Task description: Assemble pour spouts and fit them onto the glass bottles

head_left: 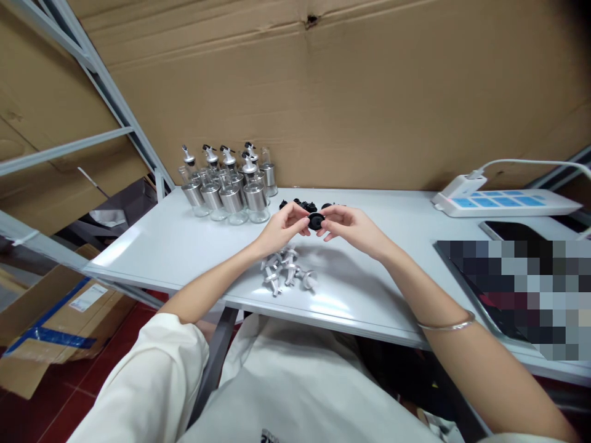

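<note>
Between my two hands, above the middle of the table, is a small round black cap (316,221). The fingers of my left hand (287,223) pinch its left edge, and those of my right hand (345,224) pinch its right edge. Just behind the hands lies a cluster of black plastic parts (305,206), partly covered by the fingers. Nearer to me, several silver pour spouts (289,271) lie in a loose pile below the hands.
Several glass bottles with steel bands (231,200) stand at the back left, some topped with spouts. A white power strip (498,202) with a plugged-in charger lies at the back right. A dark-edged device (471,295), largely pixelated, is at the right. Grey shelf posts (115,104) rise at left.
</note>
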Motion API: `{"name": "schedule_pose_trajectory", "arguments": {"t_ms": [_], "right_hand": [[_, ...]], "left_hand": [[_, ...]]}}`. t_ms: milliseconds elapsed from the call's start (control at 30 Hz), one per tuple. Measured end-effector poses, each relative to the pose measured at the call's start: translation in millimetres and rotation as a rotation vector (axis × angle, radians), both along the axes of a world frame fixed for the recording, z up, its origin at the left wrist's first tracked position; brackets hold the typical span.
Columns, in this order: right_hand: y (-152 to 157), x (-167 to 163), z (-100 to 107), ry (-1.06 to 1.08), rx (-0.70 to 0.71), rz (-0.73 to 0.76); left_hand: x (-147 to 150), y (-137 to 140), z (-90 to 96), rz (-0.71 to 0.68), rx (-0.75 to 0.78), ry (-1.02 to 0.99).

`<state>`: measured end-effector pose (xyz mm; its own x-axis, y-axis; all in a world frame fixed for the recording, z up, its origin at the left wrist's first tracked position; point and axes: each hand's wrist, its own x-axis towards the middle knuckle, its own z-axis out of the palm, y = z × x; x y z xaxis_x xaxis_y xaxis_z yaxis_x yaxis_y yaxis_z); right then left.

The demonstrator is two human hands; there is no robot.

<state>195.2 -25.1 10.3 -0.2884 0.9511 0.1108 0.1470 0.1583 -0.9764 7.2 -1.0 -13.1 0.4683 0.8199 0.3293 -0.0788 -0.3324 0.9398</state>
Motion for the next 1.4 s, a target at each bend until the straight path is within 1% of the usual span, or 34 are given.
{"name": "schedule_pose_trajectory", "arguments": {"t_ms": [233, 633, 867, 1200, 1400], "right_hand": [[2.7, 1.5, -3.6, 0.013, 0.031, 0.016], [2.7, 2.8, -7.0, -0.020, 0.054, 0.036], [0.3, 1.1, -4.7, -0.027, 0.061, 0.029], [-0.4, 0.9, -6.6, -0.042, 0.082, 0.040], [-2.8, -0.8, -4.6, -0.088, 0.094, 0.035]], "left_hand": [[0.4, -4.6, 1.0, -0.051, -0.052, 0.036], [0.0, -6.4, 3.6, -0.045, -0.035, 0.072], [-1.0, -6.5, 4.1, -0.057, -0.026, 0.087], [-0.8, -7.8, 6.2, -0.009, -0.001, 0.115], [-1.0, -7.2, 4.8, -0.009, 0.028, 0.152]]}}
